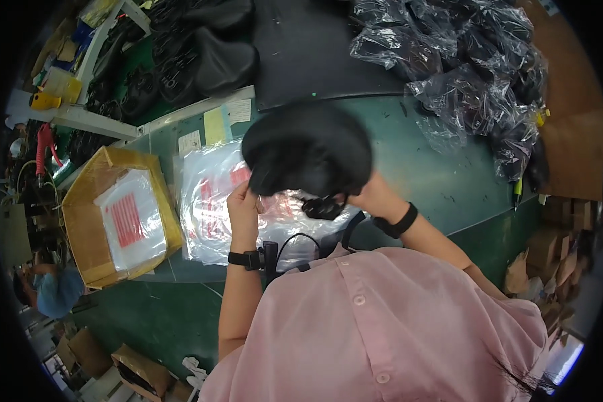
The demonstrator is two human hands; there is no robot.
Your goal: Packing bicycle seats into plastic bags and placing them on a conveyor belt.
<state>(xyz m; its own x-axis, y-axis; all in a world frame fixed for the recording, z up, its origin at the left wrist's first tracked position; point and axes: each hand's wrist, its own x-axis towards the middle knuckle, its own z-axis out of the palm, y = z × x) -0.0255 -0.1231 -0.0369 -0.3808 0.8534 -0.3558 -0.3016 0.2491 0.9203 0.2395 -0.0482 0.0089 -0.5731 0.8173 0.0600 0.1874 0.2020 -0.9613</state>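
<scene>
Pink shirt (382,321) fills the near view, and over it both bare forearms reach up to a black bicycle saddle (307,149) held just above the green tabletop (442,174). Her left hand (244,204) pinches the saddle's lower left edge, fingers closed on it; her right hand (375,195) is under the saddle's right side, closed on it as far as I can tell, though the saddle hides most of the fingers. Dark rail hardware (323,208) hangs beneath the saddle, between the two hands.

Directly under the saddle, at the tabletop's near edge, lies a stack of clear plastic bags (211,201) with red print, flat and seemingly unopened. By my reckoning this saddle is not yet bagged: it is held clear of the plastic, and no bag mouth is lifted.

At the far right corner sits a heap of saddles already wrapped in plastic (476,74), so part of the work looks done. Bare black saddles (201,53) crowd beyond the far left edge, which suggests plenty remains. A cardboard box (94,208) with more printed bags stands at the left edge.
</scene>
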